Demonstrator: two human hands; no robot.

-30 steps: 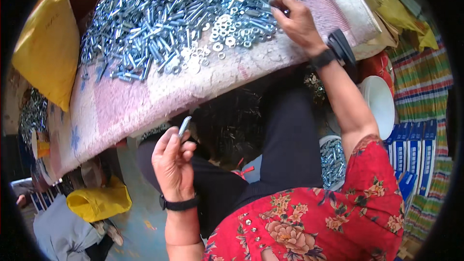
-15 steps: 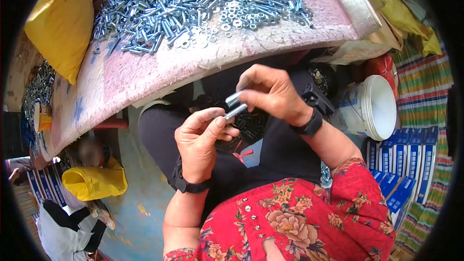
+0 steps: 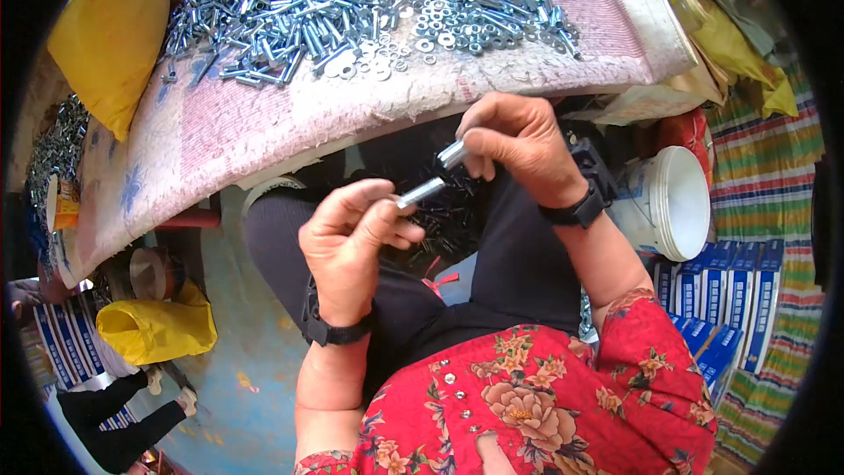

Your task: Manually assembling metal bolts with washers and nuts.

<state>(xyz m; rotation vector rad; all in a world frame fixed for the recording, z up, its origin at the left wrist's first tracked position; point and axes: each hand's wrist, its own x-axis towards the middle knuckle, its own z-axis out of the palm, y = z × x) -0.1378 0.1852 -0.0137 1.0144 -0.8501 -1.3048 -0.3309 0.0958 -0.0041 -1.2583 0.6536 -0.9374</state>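
Far-left heap: small metal parts (image 3: 54,154) lie in a mound beyond the table's end, with a yellow-and-white tub (image 3: 63,202) just beside them.
Upper-left bag: a bulging yellow bag (image 3: 110,40) stands against the table's left side.
Lower-left person: someone else's legs in dark trousers (image 3: 119,418) reach across the floor, near stacked blue-and-white packs (image 3: 66,343).
Floor sack: an open-mouthed yellow sack (image 3: 158,332) sits on the worn bluish floor (image 3: 242,387).
Table: a frayed, pink-and-white cloth (image 3: 237,136) covers it, bearing a broad pile of shiny metal pieces (image 3: 352,0), with flat washers (image 3: 369,62) along the near edge.
Left hand: the left hand (image 3: 345,242) pinches a slim metal rod (image 3: 424,191) between thumb and fingers, its free end pointing up toward the other hand.
Rod: it is held over the lap, in front of the table edge, just below the other piece.
Right hand: the right hand (image 3: 519,145) grips a short, thicker metal piece (image 3: 452,155) at its fingertips, tilted.
Right-hand bucket: a white bucket (image 3: 684,202) leans with its mouth facing right.
Boxes: blue-and-white boxes (image 3: 716,295) stand in a row below the bucket.
Far-right mat: multicoloured striped sheeting (image 3: 765,176) spreads behind them.
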